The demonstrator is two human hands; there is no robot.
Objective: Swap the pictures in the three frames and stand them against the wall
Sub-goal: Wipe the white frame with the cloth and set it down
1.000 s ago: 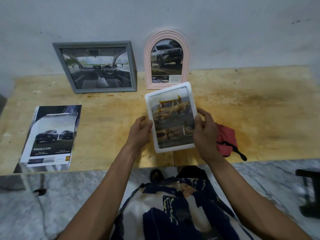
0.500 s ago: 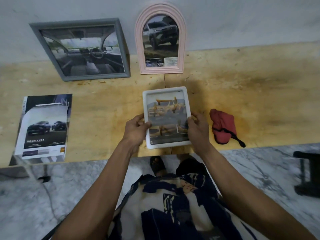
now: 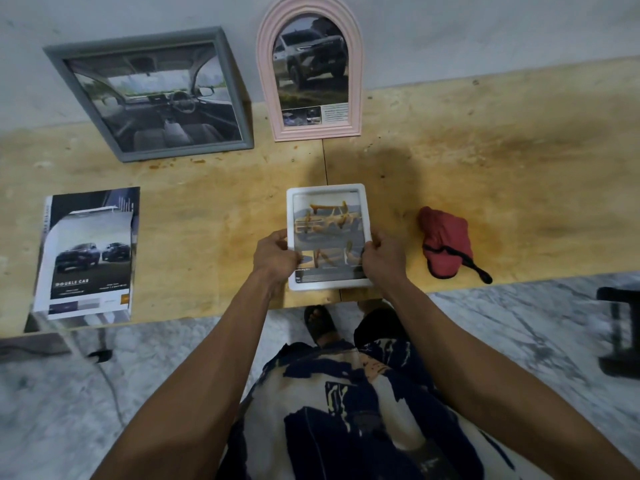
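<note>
A white frame (image 3: 327, 216) with a yellow car picture is face up near the front edge of the wooden table (image 3: 485, 188). My left hand (image 3: 275, 256) grips its left side and my right hand (image 3: 382, 259) grips its right side, thumbs on the glass. A grey frame (image 3: 152, 95) with a car-interior picture leans against the wall at the back left. Beside it, a pink arched frame (image 3: 311, 74) with a pickup picture also stands against the wall.
A car brochure (image 3: 88, 252) lies flat on the table's left end. A red cloth pouch (image 3: 445, 242) with a black cord sits right of the white frame. A dark stand (image 3: 620, 330) is on the marble floor at the right.
My hands brought the white frame down and toward the table's front edge, flattening it out. My head tilted down, so the wall frames shifted up in view.
</note>
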